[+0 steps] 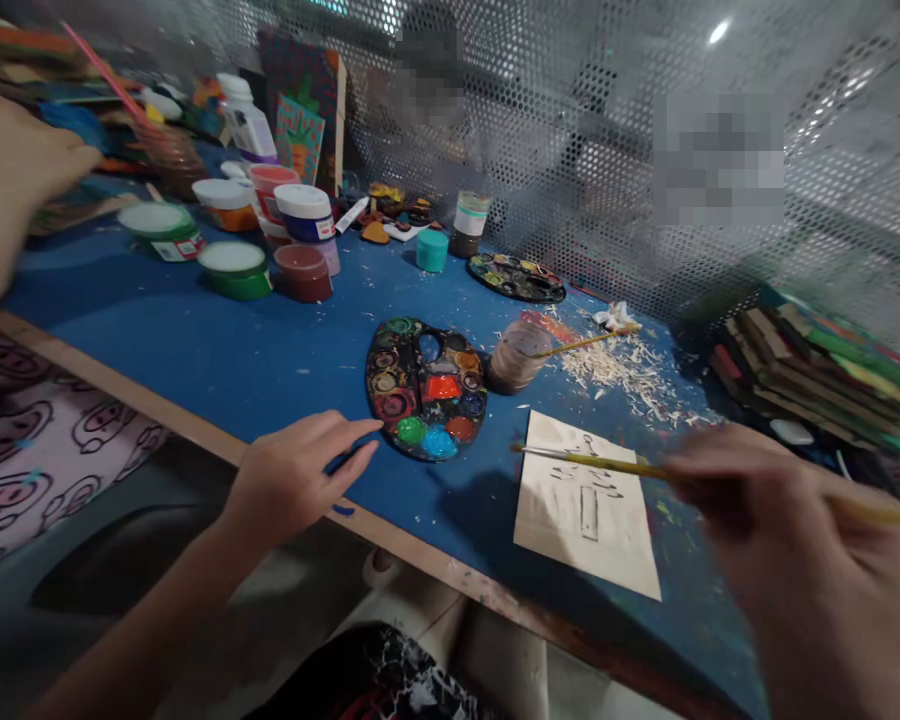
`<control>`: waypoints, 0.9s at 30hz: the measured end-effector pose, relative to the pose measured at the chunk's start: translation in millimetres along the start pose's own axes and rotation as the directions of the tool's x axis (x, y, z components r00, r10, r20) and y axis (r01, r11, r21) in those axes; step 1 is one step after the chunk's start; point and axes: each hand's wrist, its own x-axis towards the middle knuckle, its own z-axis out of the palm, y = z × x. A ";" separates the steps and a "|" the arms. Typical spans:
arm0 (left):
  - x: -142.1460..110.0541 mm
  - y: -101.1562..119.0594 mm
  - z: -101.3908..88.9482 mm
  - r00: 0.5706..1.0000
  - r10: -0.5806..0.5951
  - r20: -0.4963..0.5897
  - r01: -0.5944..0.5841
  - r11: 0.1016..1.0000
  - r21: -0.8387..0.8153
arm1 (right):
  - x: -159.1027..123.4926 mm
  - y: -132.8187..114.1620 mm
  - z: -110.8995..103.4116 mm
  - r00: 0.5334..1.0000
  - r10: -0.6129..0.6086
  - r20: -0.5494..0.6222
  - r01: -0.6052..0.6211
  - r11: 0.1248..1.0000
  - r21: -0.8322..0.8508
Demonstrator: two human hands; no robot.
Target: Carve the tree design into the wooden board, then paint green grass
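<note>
My right hand [795,540] is closed on a thin yellow-handled paintbrush [592,461], its tip hanging over the upper left corner of a pale sheet [607,530] with black marks. The hand is blurred by motion. My left hand [296,480] rests on the blue table [195,340] near its front edge, fingers stretched toward an oval paint palette [427,390] filled with several colours. It holds nothing and its fingertips almost touch the palette's left rim.
A cup of brown water [516,355] with a brush in it stands behind the sheet, beside wood shavings [622,370]. Paint jars [270,240] crowd the back left, a second palette [517,278] farther back. Stacked boards [810,375] lie right. Another person's hand [15,180] shows at far left.
</note>
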 end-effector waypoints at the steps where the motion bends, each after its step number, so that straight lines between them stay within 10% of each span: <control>1: -1.0 -0.1 3.6 1.000 -0.010 -0.020 0.010 1.000 -0.002 | 12.0 -5.6 17.9 0.996 -0.017 0.084 0.016 1.000 0.019; 9: -5.5 -1.3 6.1 0.999 -0.032 -0.029 0.031 0.999 -0.011 | 59.5 -10.4 113.9 0.912 -0.183 0.368 0.261 0.949 -0.175; 27: -3.5 2.2 2.9 0.999 -0.032 0.000 0.032 0.999 -0.039 | 62.7 1.1 141.0 0.891 -0.158 0.427 0.247 0.955 -0.162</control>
